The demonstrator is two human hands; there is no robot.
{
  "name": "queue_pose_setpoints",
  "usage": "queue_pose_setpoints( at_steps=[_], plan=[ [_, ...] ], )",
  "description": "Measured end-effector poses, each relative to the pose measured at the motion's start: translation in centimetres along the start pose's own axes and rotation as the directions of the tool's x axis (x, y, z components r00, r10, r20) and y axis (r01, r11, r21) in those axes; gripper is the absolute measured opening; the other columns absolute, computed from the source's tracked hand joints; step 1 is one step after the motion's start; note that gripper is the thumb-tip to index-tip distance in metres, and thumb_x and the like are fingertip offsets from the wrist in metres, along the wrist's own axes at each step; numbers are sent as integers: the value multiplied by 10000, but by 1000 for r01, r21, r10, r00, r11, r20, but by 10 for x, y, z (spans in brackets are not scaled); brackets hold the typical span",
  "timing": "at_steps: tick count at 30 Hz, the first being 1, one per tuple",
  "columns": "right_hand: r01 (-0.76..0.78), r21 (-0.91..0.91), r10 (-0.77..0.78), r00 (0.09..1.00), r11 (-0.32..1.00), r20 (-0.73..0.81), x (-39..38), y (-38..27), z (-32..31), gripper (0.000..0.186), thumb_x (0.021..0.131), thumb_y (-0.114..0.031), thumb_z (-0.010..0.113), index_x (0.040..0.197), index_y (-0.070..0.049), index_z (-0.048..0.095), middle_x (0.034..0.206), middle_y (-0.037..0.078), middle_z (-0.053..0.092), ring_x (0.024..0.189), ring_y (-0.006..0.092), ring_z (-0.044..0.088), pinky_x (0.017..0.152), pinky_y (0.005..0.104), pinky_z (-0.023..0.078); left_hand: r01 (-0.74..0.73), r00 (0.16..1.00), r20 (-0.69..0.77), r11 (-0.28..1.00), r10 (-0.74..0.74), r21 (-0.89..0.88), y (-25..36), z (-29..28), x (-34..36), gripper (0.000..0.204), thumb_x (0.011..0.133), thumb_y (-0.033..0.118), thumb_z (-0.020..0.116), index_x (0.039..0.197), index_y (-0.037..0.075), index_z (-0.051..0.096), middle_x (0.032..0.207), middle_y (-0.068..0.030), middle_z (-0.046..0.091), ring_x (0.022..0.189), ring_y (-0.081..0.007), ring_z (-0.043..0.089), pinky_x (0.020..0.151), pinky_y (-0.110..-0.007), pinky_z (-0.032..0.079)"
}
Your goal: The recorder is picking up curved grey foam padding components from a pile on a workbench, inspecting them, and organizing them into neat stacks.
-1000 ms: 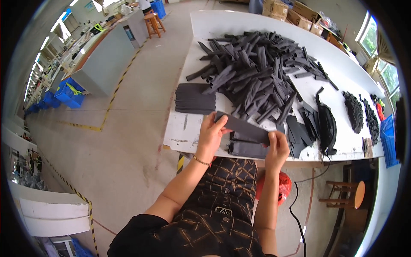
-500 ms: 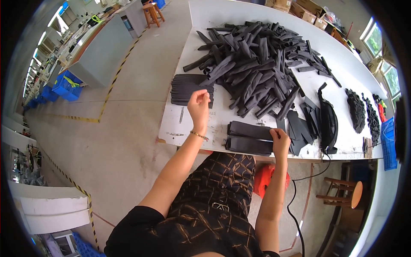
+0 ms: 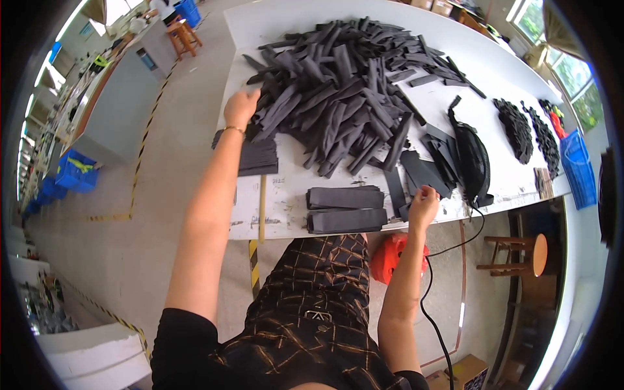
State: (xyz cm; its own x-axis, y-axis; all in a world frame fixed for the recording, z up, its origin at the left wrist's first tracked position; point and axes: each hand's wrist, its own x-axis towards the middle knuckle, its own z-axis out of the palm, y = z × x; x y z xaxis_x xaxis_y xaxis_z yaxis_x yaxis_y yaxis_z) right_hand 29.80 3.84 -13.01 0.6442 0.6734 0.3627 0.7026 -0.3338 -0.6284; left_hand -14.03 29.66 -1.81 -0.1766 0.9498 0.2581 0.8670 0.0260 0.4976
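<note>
My left hand [image 3: 242, 106] is closed at the left edge of the heap of dark, rolled fabric pieces [image 3: 344, 97], above a neat stack of grey folded pieces [image 3: 259, 157]; what its fingers grip is unclear. My right hand [image 3: 423, 206] is closed at the lower end of the loose flat black pieces [image 3: 418, 170]; I cannot make out what it holds. Left of it lie two folded bundles, one [image 3: 344, 197] behind the other [image 3: 347, 221]. A black mesh pouch [image 3: 472, 162] with a cord lies to the right.
The white table [image 3: 292, 182] has a raised back board [image 3: 268, 23]. Gathered black piles [image 3: 513, 130] and a blue basket [image 3: 577, 162] are at the right. Below are a red object [image 3: 391, 257], a wooden stool [image 3: 539, 255] and a loose cable [image 3: 434, 325]. A workbench [image 3: 123, 97] runs along the left.
The dark strip held in both hands earlier left their joint grip. My left hand moved up to the heap; my right hand moved to the loose flat pieces. The view also shifted.
</note>
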Motion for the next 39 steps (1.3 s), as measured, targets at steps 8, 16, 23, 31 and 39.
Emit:
queue_pose_setpoints(
  at_steps=[8, 16, 23, 31, 39],
  plan=[
    [64, -266, -67, 998, 962, -2, 13, -40, 5, 400, 804, -239, 704, 1150, -60, 614, 1163, 131, 596, 1088, 329, 524, 880, 445, 438, 352, 912, 400, 667, -86, -657, -13, 35, -41, 220, 771, 199, 727, 739, -15, 684, 588, -27, 589, 444, -107, 489, 419, -272, 346],
    [209, -566, -161, 978, 797, 135, 13, -26, 32, 207, 822, -194, 626, 961, -46, 667, 1075, 103, 629, 1035, 278, 561, 822, 423, 438, 433, 851, 487, 264, 195, -862, 60, -14, -146, 214, 944, 166, 575, 1015, -33, 540, 857, -167, 675, 703, -241, 682, 581, -317, 558],
    [93, -185, -124, 979, 978, -162, 21, 0, 10, 194, 839, 0, 530, 1030, -27, 547, 1010, 169, 623, 935, 381, 595, 765, 469, 475, 568, 815, 561, -8, 147, -823, 70, -23, -186, 244, 999, 201, 480, 1103, -17, 513, 1018, -206, 671, 774, -324, 697, 637, -388, 594],
    [333, 383, -306, 943, 862, -132, -17, -89, -68, 295, 848, -34, 614, 1121, 2, 508, 1015, 163, 539, 929, 295, 539, 860, 359, 424, 668, 731, 594, -176, 336, -723, 70, -14, -209, 269, 935, 12, 497, 1195, -56, 495, 1222, -200, 583, 1072, -332, 622, 934, -434, 530],
    [308, 483, -454, 863, 820, 220, -85, -133, -79, 243, 866, -98, 665, 874, -2, 443, 945, 192, 506, 869, 354, 501, 800, 394, 420, 724, 689, 661, -229, 298, -651, 82, -17, -229, 301, 896, -42, 445, 1193, -56, 489, 1179, -228, 587, 1082, -379, 609, 943, -506, 524]
  ],
)
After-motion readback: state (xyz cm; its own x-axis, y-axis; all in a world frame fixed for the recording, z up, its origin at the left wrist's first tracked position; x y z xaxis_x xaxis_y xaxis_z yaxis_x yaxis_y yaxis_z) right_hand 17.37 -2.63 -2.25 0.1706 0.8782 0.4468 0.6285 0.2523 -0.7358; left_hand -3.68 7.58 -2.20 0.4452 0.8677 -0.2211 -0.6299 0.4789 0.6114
